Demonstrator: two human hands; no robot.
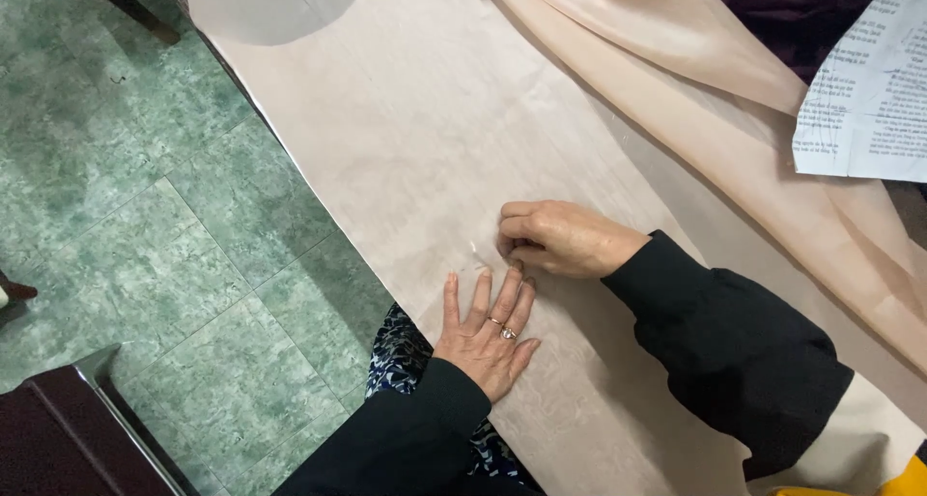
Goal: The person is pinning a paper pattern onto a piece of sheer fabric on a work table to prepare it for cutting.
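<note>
Head view, from the left: the green marbled floor (145, 216) runs along that side, with a dark piece of furniture (68, 428) in the bottom corner; next comes the edge of the pale peach cloth (406, 119), spread flat across the work surface and hanging just over your patterned lap (396, 356); your left hand (483, 332) lies on it palm down, fingers open and spread, gripping nothing, rings on one finger; just beyond its fingertips your right hand (560, 237) rests on the same cloth with the fingers curled in and pinched together near a faint mark or crease; whether they hold a pin, a needle or only a nip of cloth is too small to tell; further right a looser fold of the cloth (676, 42) lies bunched, and a printed sheet of paper (869, 90) sits at the far edge. To do this well, I would judge, keep the flat hand pressing close to the pinch so the thin cloth cannot creep; work with small movements; keep the weave smooth between both hands.
</note>
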